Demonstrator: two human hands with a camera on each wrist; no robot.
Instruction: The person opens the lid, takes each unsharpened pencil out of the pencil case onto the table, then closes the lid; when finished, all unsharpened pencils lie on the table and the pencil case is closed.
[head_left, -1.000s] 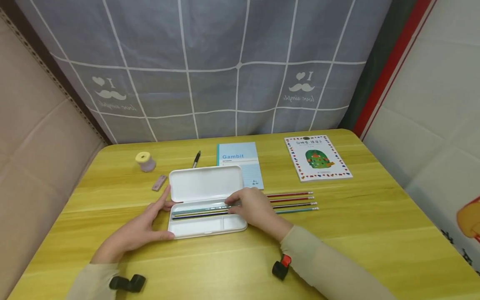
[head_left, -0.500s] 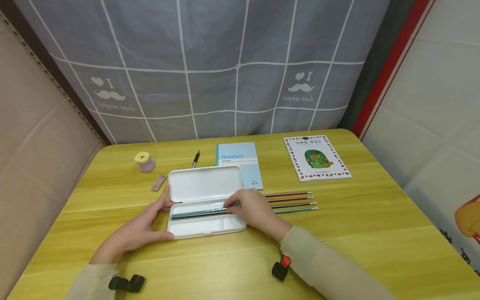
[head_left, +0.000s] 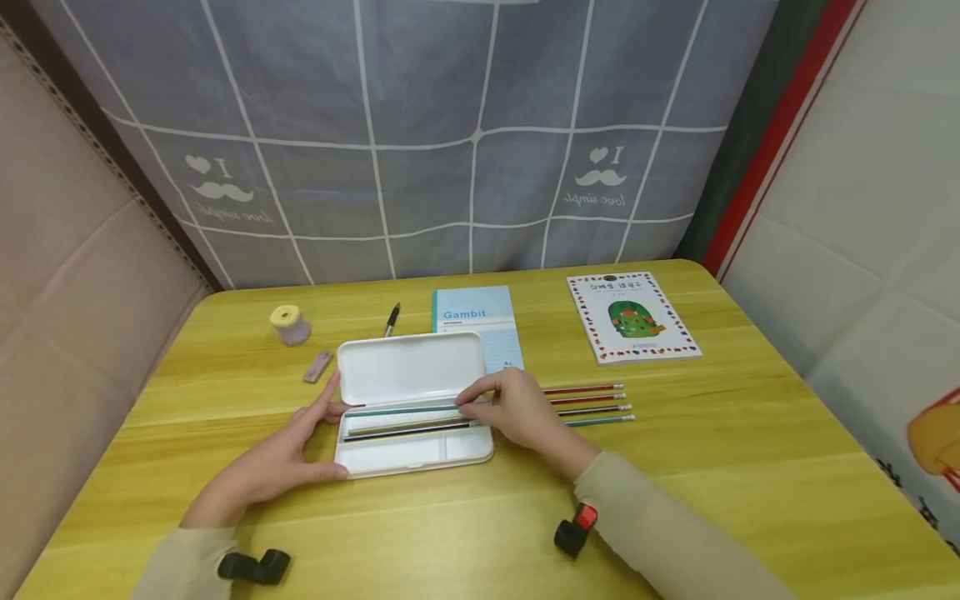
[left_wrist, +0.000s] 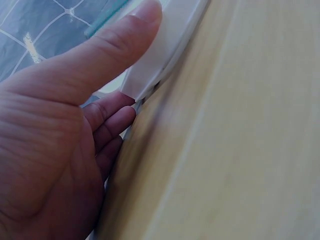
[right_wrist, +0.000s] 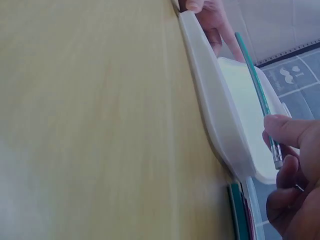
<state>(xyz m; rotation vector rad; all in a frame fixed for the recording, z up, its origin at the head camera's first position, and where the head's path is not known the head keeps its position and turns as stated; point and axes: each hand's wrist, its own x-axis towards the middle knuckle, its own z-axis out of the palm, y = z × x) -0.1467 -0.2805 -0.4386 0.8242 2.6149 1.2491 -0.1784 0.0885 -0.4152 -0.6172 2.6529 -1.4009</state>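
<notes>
In the head view a white pencil case (head_left: 390,455) lies with its lid (head_left: 412,368) raised at the back. My right hand (head_left: 517,410) pinches a green pencil (right_wrist: 254,82) near its eraser end, between thumb and fingers. That pencil slants over the case in the right wrist view and lines up with the back of the tray in the head view. Dark and yellowish pencils (head_left: 408,430) lie in the tray in front of it. My left hand (head_left: 277,467) spans the case's left end, thumb (left_wrist: 120,45) at the front corner, fingers stretched toward the hinge side.
Several eraser-tipped pencils (head_left: 592,399) lie in a row right of the case. Behind it are a blue notebook (head_left: 471,303) and a pen (head_left: 392,320). An eraser (head_left: 318,367) and a small yellow-topped container (head_left: 289,325) stand left; a picture-covered book (head_left: 633,321) lies back right.
The green pencil has come away from the others in the tray and moved toward the hinge side. My right hand has shifted slightly right and back; my left hand has stayed put.
</notes>
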